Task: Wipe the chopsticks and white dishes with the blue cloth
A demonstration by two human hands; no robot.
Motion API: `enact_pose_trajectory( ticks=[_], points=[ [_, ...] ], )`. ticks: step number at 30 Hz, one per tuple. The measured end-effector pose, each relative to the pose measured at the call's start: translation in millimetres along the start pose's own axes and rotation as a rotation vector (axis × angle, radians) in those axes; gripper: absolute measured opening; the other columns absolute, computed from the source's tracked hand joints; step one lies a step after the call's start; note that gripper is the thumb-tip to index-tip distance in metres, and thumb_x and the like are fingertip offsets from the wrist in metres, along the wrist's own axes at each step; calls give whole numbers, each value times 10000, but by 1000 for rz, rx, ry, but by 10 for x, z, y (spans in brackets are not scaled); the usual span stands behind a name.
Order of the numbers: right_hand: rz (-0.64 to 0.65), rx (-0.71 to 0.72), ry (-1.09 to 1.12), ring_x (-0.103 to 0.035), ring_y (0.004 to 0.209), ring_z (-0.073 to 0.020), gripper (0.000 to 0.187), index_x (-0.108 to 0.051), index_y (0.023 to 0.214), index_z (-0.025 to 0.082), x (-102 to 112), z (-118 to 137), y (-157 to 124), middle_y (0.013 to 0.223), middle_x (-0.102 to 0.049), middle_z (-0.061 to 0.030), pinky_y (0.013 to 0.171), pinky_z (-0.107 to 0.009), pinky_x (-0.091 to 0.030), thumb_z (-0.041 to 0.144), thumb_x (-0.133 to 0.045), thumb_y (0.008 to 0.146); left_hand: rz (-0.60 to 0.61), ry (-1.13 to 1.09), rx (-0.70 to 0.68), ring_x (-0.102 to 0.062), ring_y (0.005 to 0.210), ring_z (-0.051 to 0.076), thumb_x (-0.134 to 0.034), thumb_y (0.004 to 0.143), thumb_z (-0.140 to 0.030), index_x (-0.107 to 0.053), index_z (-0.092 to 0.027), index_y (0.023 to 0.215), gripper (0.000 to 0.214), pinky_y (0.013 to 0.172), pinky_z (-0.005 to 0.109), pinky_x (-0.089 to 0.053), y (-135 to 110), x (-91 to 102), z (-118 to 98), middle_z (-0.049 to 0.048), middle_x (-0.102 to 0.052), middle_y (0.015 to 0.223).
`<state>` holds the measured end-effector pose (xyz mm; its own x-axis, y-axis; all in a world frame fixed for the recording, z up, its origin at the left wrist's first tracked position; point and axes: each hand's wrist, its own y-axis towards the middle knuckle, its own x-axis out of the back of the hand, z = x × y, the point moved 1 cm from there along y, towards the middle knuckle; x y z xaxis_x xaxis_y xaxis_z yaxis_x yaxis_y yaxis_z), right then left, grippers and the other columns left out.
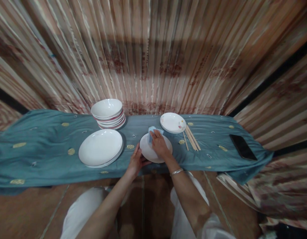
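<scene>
My left hand [136, 161] grips the near left rim of a small white plate [153, 155], its thumb on top and its fingers underneath. My right hand [159, 143] presses a light blue cloth [151, 130] onto the plate's upper part, and its fingers cover some of the cloth. To the left lies a short stack of large white oval plates [101, 147]. Behind those stands a pile of white bowls [107, 109] with red bands. Small plates with a flower pattern [172, 122] are stacked beyond my right hand.
Several wooden chopsticks [192, 138] lie right of the flowered plates. A black phone [242, 147] rests near the table's right end. A teal patterned cloth [53, 142] covers the narrow table. A pleated curtain [148, 59] hangs right behind it.
</scene>
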<state>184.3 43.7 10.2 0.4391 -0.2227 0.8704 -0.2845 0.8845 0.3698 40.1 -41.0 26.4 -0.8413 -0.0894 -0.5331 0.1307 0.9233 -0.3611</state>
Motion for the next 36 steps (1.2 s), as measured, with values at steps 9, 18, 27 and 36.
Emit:
enact_pose_trajectory(
  ticks=[9, 18, 27, 36],
  points=[
    [103, 92, 245, -278, 1405, -226, 549, -436, 1384, 104, -26, 212, -36, 1487, -372, -136, 1169, -444, -256, 72, -374, 839, -24, -38, 8, -696, 809, 223, -573, 861, -327, -288, -317, 1461, 664, 695, 424, -585, 8, -9, 8, 133, -598, 1273],
    [222, 136, 465, -347, 1381, -207, 525, -439, 1393, 155, 106, 443, -218, 1487, -386, -114, 1145, -428, -296, 117, -394, 872, 0, -69, 9, -696, 737, 193, -409, 943, -387, -465, -199, 1312, 418, 704, 366, -577, 14, -12, 14, 96, -714, 928],
    [267, 152, 615, -528, 1237, -180, 486, -613, 1231, 221, 417, 511, -417, 1335, -576, -55, 1077, -369, -383, 45, -433, 815, 17, -169, 95, -655, 588, 164, -284, 947, -504, -563, -180, 1147, 472, 626, 333, -572, 26, -23, -45, 45, -689, 713],
    [353, 103, 697, -650, 1009, -174, 383, -696, 1064, 203, 714, 420, -616, 1082, -715, -34, 920, -304, -470, 49, -515, 763, 21, -54, -19, -653, 623, 146, -548, 870, -357, -453, -255, 1345, 495, 496, 232, -542, 44, -12, -46, 44, -704, 927]
  ],
)
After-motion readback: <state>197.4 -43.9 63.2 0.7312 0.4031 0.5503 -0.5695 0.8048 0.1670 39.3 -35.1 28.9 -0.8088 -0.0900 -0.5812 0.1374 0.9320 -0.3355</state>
